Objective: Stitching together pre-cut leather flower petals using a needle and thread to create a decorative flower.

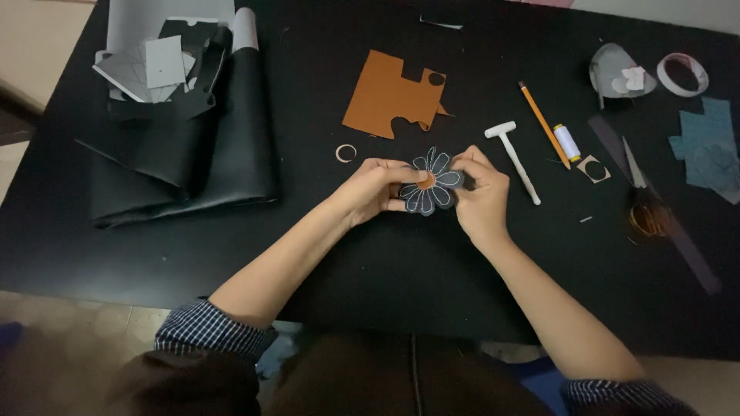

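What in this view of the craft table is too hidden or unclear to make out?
- Flower piece: head view, its edges are covered by the fingers of the left hand and right hand.
- Scissors: dark against the black table, handles blurred.
- Blue-grey scraps: cut off by the right edge.
- Black rolled sheet: its folds hide what lies beneath.
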